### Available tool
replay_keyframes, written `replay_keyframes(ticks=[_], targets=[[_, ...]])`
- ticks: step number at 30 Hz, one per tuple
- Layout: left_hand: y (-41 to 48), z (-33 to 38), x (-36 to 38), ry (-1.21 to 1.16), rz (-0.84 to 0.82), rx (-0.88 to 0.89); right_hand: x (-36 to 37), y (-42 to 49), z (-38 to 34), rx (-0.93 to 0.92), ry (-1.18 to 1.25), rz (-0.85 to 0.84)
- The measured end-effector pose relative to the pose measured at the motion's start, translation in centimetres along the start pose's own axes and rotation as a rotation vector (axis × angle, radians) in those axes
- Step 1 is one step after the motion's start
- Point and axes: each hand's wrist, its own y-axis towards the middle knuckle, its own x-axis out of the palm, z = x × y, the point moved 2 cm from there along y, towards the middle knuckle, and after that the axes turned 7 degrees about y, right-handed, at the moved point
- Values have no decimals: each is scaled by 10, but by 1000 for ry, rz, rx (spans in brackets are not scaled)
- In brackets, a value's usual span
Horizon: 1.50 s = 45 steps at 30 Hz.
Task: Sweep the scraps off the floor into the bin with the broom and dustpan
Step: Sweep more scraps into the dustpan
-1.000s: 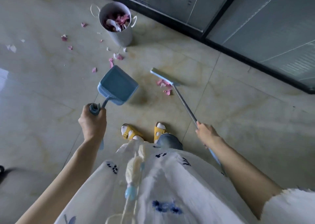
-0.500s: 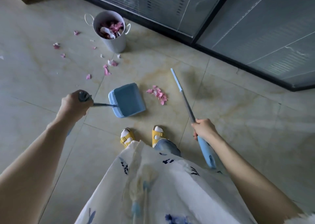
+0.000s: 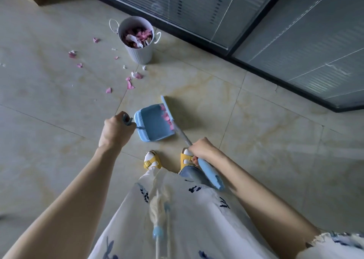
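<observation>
Pink scraps (image 3: pixel 166 117) now at dustpan (image 3: pixel 152 123) mouth

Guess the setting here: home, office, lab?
Probably an indoor room, home or office; can't say which. Cues: glossy marble-look floor tiles, dark-framed glass panels with blinds along the wall, and a small white bin holding pink paper scraps.

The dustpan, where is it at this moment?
In the head view the dustpan lies on the floor near the centre, just ahead of the feet, held by the left hand, with the broom at its right edge.
</observation>
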Motion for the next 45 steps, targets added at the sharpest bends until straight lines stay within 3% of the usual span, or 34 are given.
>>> replay_keyframes(ticks=[6, 15, 21, 26, 35, 41, 45], targets=[[-3, -9, -2, -1, 3, 8, -35, -32, -13, -12, 33, -57], [-13, -9, 8, 21, -4, 35, -44, 5, -18, -90, -58, 190], [-18, -9, 13, 31, 19, 35, 20, -3, -9, -42, -68, 75], [-23, -18, 8, 15, 1, 30, -26, -21, -9, -6, 92, -25], [-27, -61, -10, -85, 43, -91, -30, -6, -38, -109, -16, 232], [-28, -57, -4, -94, 38, -99, 49, -23, -29, -93, -119, 33], [-29, -52, -4, -89, 46, -84, 26, -38, -39, -51, -178, -88]])
